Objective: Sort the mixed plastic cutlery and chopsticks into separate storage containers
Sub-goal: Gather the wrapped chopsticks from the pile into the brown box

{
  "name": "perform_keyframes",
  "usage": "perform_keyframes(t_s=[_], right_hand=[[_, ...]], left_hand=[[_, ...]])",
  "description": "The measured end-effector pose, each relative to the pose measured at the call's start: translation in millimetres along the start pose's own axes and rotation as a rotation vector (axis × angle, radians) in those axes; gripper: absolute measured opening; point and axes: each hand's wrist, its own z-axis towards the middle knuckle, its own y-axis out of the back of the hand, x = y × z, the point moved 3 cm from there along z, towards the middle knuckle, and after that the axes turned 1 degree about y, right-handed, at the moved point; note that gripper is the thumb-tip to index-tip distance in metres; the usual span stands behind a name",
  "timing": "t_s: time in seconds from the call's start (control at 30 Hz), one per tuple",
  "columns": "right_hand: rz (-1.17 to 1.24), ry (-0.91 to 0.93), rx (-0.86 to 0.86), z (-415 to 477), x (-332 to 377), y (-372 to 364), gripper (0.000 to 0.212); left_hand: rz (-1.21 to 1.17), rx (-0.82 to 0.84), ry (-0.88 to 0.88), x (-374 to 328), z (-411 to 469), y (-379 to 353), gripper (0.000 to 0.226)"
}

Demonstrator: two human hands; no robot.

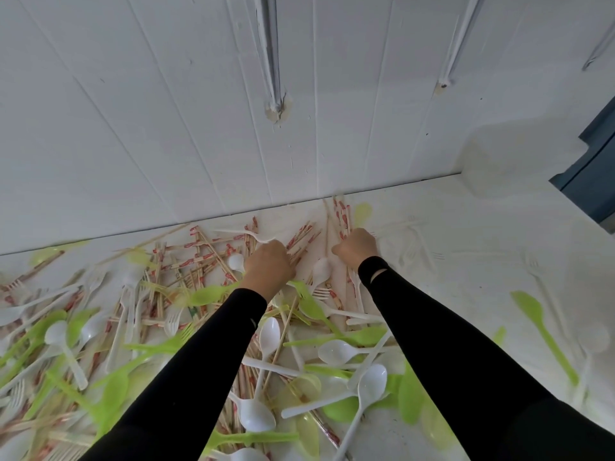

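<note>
A white panelled wall (166,111) fills the upper half of the frame and meets a white tabletop (482,267) that spreads across the lower half. A dark blue block (592,174) cuts in at the right edge, and left of it a pale translucent box (496,161) stands in the far corner, too blurred to make out further. A mixed heap of lime-green plastic spoons (109,394), white plastic spoons (336,352), white plastic forks (171,322) and paper-wrapped wooden chopsticks (199,257) covers the lower left and centre of the tabletop. One long lime-green spoon (539,317) lies apart at lower right. Two arms in black sleeves (206,361) reach up from the bottom edge. The left hand (269,266), at centre, has its fingers curled round a bundle of red-printed chopsticks (301,239) fanning toward the wall. The right hand (357,244), just to its right, is fisted round a second chopstick bundle (341,212) pointing at the wall's foot.
</note>
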Motion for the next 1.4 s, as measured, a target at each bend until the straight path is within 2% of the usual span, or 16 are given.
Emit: perform_keyframes(t_s=[0.13, 0.27, 0.37, 0.47, 0.7, 0.77, 0.8, 0.87, 0.93, 1.03, 1.13, 1.2, 1.27, 1.4], right_hand=[[0.07, 0.007, -0.003, -1.3, -2.2, 2.2, 0.038], [-0.02, 0.018, -0.028, -1.8, 4.3, -9.8, 0.033], [-0.04, 0.028, -0.066, -4.9, 9.6, -15.9, 0.007], [-0.079, 0.015, -0.092, -3.9, 9.8, -19.0, 0.027], [-0.16, 0.057, -0.097, -5.3, 8.4, -13.5, 0.028], [-0.149, 0.061, -0.085, -7.0, 9.3, -10.2, 0.017], [-0.138, 0.063, -0.073, -8.3, 9.1, -7.5, 0.006], [-0.118, 0.06, -0.051, -7.7, 7.0, -2.3, 0.031], [-0.063, 0.058, -0.018, -9.6, 5.1, 3.5, 0.039], [0.056, 0.075, -0.007, -17.2, 4.5, 14.4, 0.037], [0.201, 0.148, -0.069, -26.8, 8.6, 28.3, 0.03], [0.266, 0.191, -0.094, -36.2, 13.7, 39.1, 0.021], [0.269, 0.231, -0.121, -43.6, 15.8, 49.7, 0.024], [0.48, 0.35, -0.093, -69.2, 19.0, 64.7, 0.022]], left_hand=[[0.029, -0.008, -0.025, -0.1, -2.6, -0.9, 0.02], [0.026, -0.022, -0.033, 0.8, -1.1, -5.1, 0.014], [0.046, 0.013, -0.026, 0.1, -1.2, -6.1, 0.017], [0.102, 0.044, -0.036, -0.9, 1.2, -4.7, 0.02], [0.212, 0.041, -0.061, -4.6, 1.0, -0.7, 0.018], [0.207, 0.029, -0.067, -5.9, -1.6, 2.6, 0.015], [0.185, 0.027, -0.068, -6.0, -2.4, 4.3, 0.014], [0.108, 0.009, -0.061, -4.3, -4.0, 9.7, 0.017], [0.036, -0.048, -0.064, -1.0, -6.8, 19.9, 0.02], [-0.089, -0.143, -0.113, 4.0, -9.7, 34.0, 0.017], [-0.297, -0.241, -0.209, 8.4, -14.8, 44.5, 0.021], [-0.461, -0.267, -0.252, 10.9, -21.2, 50.0, 0.023], [-0.609, -0.285, -0.282, 12.7, -29.1, 54.5, 0.026], [-0.857, -0.346, -0.383, 13.1, -46.0, 56.0, 0.004]])
